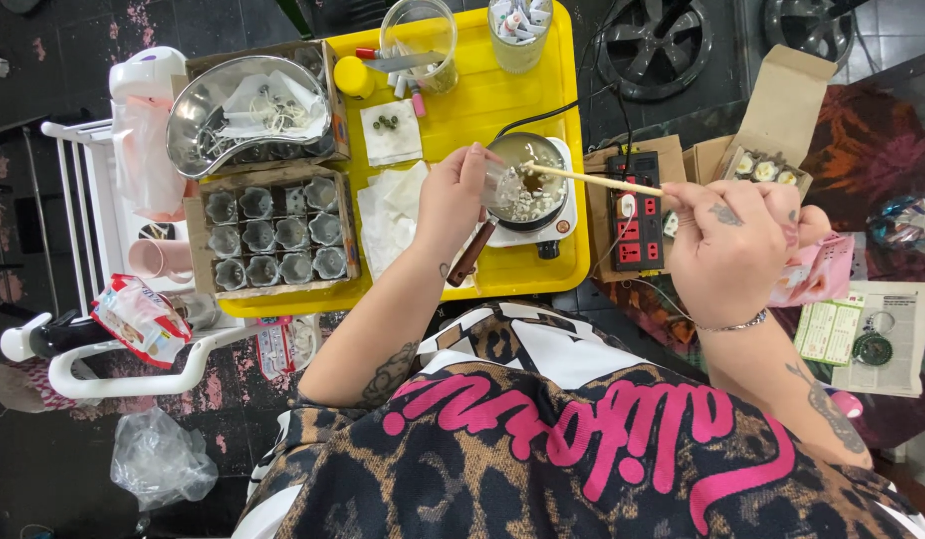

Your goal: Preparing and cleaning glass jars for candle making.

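My left hand holds a small clear cup tipped over a little metal pot that sits on a white hot plate. The pot holds white chunks in liquid, and its brown handle points toward me. My right hand grips a thin wooden stick whose tip reaches into the pot. All of this stands on a yellow tray.
On the tray stand a cardboard box of several small grey moulds, a steel kidney dish, white tissues and clear jars. A red-switched power strip lies right of the hot plate. An open carton sits beyond it.
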